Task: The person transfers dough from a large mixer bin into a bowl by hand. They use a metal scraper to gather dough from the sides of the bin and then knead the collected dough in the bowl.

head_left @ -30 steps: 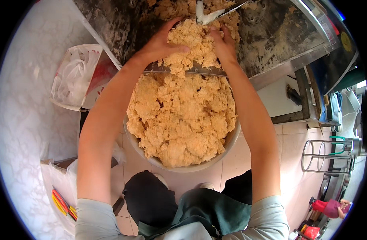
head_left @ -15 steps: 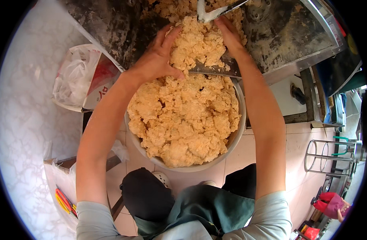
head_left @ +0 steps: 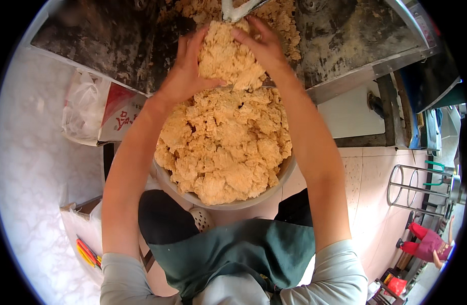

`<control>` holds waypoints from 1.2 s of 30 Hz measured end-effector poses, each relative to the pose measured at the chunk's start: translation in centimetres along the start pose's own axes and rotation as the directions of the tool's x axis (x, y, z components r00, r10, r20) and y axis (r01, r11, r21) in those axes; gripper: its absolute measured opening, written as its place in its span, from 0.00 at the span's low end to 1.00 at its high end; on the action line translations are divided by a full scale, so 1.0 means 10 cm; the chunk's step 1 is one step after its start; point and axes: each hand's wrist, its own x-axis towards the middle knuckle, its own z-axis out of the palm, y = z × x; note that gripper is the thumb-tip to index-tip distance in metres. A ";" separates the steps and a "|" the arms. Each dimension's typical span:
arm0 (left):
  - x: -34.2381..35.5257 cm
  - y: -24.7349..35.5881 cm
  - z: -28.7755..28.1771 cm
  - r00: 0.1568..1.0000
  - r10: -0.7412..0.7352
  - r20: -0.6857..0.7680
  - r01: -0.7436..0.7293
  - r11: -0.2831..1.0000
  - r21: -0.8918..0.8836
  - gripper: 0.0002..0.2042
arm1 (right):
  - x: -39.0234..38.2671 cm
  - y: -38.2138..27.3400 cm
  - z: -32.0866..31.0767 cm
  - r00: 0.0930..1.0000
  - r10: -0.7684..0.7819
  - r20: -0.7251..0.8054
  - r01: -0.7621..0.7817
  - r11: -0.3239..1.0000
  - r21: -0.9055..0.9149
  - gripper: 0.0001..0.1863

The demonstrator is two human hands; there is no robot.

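My left hand (head_left: 186,68) and my right hand (head_left: 266,50) hold a lump of crumbly tan dough (head_left: 228,57) between them. My left fingers curve along its left side, the thumb near its lower edge. The right hand presses on its upper right side. The lump sits at the front edge of a flour-smeared metal trough (head_left: 340,48), with more dough (head_left: 282,23) behind it. A round basin (head_left: 228,207) stands right below the trough edge, heaped with rough dough (head_left: 223,147). A dough-coated metal mixing arm (head_left: 236,11) reaches in just beyond the lump.
At the left, a carton (head_left: 116,114) with clear plastic bags lies on a marbled surface (head_left: 35,168). Red and yellow handled tools (head_left: 88,252) lie lower left. A metal stool frame (head_left: 421,188) stands at the right, with another person (head_left: 429,246) further off.
My right hand has moved from the dough's far right side onto the lump, and both hands are closer together around it. The view has shifted, showing more of the trough's left side.
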 end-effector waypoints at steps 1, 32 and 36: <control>-0.08 0.03 -0.01 1.000 -0.009 -0.006 0.009 1.000 -0.005 0.64 | -0.15 -0.15 0.07 0.992 0.111 -0.063 -0.111 0.994 -0.012 0.48; -1.43 1.36 0.09 0.943 -0.227 0.243 0.167 0.956 0.242 0.44 | -2.24 -0.22 0.04 0.984 -0.049 -0.174 -0.009 0.949 -0.315 0.29; -1.21 1.22 -0.01 0.987 -0.110 0.115 0.078 0.965 0.251 0.30 | -2.25 -0.11 0.02 0.977 -0.113 -0.183 0.034 0.921 -0.389 0.27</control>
